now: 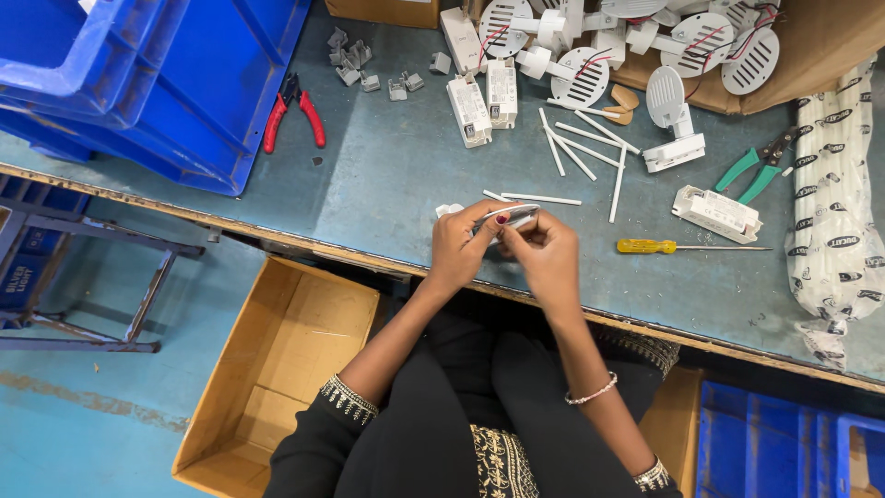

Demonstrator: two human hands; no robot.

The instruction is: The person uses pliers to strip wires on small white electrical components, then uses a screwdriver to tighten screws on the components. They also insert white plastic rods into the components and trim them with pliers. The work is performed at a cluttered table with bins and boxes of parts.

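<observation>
Both my hands meet over the near edge of the grey-blue workbench [387, 184]. My left hand [458, 247] and my right hand [548, 254] together grip a small white driver box with thin wires [513, 217], fingertips pinching its top. Just beyond my fingers lie thin white sleeving tubes [542, 198], and more of them are scattered further back [581, 138]. A yellow-handled screwdriver [650, 246] lies to the right of my right hand, with another white driver box [717, 213] behind it.
Blue plastic crates [157, 83] stand at the left, red-handled pliers [293, 111] beside them. Green-handled cutters [761, 166], round white lamp fittings [645, 46] in a cardboard tray, and a printed bag of tubes [834, 194] sit right. An open cardboard box [277, 369] is under the bench.
</observation>
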